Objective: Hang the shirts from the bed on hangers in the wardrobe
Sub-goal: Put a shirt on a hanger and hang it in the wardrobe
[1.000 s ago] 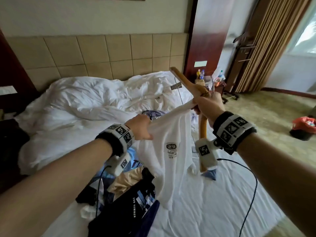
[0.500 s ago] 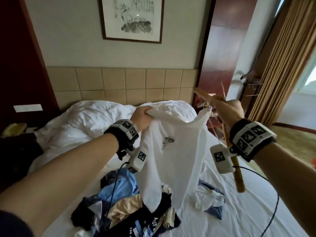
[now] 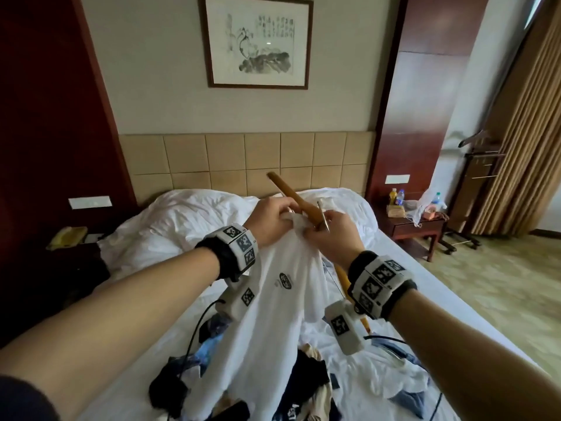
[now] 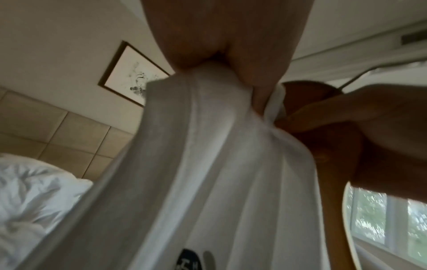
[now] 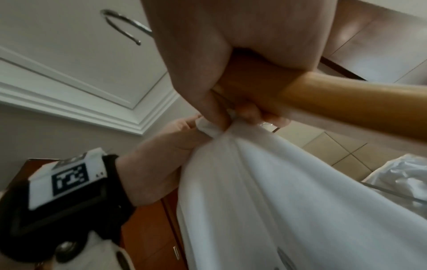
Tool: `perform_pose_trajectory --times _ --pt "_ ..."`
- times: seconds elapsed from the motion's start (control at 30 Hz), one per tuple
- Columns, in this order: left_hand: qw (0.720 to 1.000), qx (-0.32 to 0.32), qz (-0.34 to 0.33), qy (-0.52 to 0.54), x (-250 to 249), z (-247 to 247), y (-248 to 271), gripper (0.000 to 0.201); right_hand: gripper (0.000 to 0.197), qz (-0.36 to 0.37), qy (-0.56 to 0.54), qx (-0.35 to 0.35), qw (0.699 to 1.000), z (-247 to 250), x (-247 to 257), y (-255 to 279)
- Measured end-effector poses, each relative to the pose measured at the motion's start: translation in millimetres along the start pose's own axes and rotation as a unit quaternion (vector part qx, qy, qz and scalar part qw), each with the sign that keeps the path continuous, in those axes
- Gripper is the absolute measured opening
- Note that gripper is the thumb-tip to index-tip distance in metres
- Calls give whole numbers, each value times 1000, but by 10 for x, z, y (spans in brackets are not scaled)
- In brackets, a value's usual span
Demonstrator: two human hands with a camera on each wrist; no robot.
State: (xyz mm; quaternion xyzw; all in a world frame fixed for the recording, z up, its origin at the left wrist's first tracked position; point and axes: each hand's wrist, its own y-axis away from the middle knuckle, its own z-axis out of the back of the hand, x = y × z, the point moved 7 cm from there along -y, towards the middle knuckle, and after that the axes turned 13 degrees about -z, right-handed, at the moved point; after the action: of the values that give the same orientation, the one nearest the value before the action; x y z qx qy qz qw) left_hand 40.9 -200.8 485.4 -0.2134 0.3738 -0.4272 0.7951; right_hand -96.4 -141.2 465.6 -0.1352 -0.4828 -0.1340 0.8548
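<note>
**Hands drawn together at the hanger's neck**

Half a second ago the two hands held the white shirt stretched wide between them; now they have closed in until they nearly touch, and the fabric hangs from them in one narrow bunch.

In the head view the left hand has its fingers curled over a wad of the shirt's top edge, just beside the wooden hanger. The right hand grips the hanger at its middle. One wooden arm slants up and away toward the headboard; the other runs down behind the right wrist. The shirt trails down onto a pile of dark and blue clothes on the bed.

The right wrist camera shows what the head view hides: the right thumb and fingers also pinch a fold of the shirt against the wood, and the metal hook curves above the hand. The left wrist camera, blurred, shows the cloth gathered between the left thumb and fingers, with the right hand close alongside. A framed picture hangs above the headboard.
</note>
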Motion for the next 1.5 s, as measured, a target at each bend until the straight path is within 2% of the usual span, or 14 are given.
perform_pose_trajectory --times 0.07,0.13,0.23,0.3,0.37,0.5,0.6,0.73,0.9,1.03,1.2,1.27,1.4,1.5 --pt "999 10 28 17 46 56 91 13 23 -9 -7 19 1000 -129 -38 -44" --pt "993 98 67 5 114 21 215 13 5 -18 -43 28 999 -154 -70 -61" --pt "929 323 146 -104 390 -29 628 34 12 -37 -96 19 995 -73 -117 -123" --pt "899 391 177 -90 522 -20 901 39 14 -42 -104 1 994 -4 -152 -177" --pt "909 369 180 -69 590 26 980 41 11 -35 -78 -4 996 20 -186 -220" --pt "960 190 204 13 620 139 814 11 6 -34 -40 12 999 -14 -271 -245" --pt "975 70 201 66 506 154 601 27 17 -7 -39 30 999 -58 -252 -215" --pt "987 22 150 54 239 54 317 21 48 76 -41 56 995 -160 -17 -80" --pt "997 -21 71 1 81 125 228 8 18 88 6 11 996 -222 84 -81" --pt "998 2 27 -50 70 166 361 15 4 106 18 -8 994 -187 123 -59" --pt "987 75 91 -109 339 110 778 10 8 35 -80 -10 996 -91 115 -179" --pt "973 116 83 -181 471 101 971 26 6 25 -73 -26 997 -24 108 -234" --pt "916 255 42 -305 757 104 1350 91 2 16 -16 -54 998 110 -24 -361" --pt "848 381 -20 -367 658 81 1442 71 8 -11 23 -45 999 92 -196 -424"
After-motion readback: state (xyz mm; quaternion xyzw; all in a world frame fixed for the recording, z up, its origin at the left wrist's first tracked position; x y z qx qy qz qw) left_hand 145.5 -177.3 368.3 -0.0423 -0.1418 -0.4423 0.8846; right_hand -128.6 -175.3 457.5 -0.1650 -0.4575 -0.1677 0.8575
